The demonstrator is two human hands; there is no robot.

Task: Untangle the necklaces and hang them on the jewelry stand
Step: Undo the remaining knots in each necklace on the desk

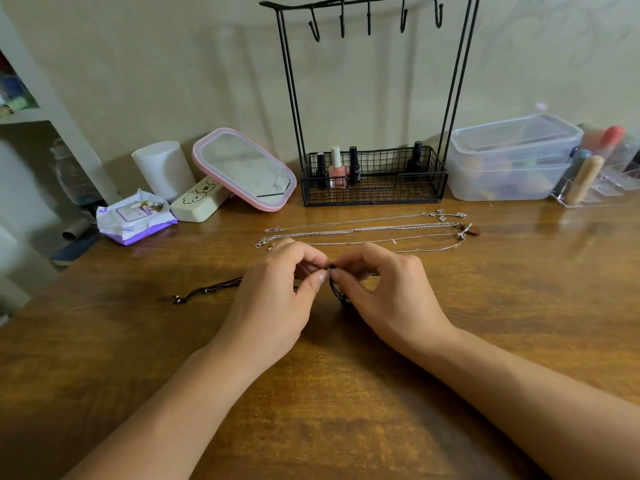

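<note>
**Picking at the black cord, chains waiting behind**

Both hands low over the middle of the counter (346, 393), fingertips meeting. Left hand (273, 296) with thumb and forefinger closed in a pinch; right hand (381, 289) likewise pinched, the two pinches almost touching. Caught between them, a black cord necklace (207, 289): one end trailing out leftward along the counter past the left hand, ending in small beads, the rest bunched beneath the right fingers. Probably a knot or slider at the pinch point, though too small and too hidden to tell.

Long axis of the cord roughly left to right, so any pull to free it runs sideways, hands drawing apart. Loose tail nearer the left hand; the bunched part nearer the right.

Just beyond the hands, three silver chains (363, 228) laid out straight and parallel, also left to right, pendants at the right end, apparently already untangled. Behind those, the black jewelry stand (292, 98) upright against the wall, hooks along the top bar bare, nail polish bottles (336, 166) in the basket below. Nothing hung yet.
</note>
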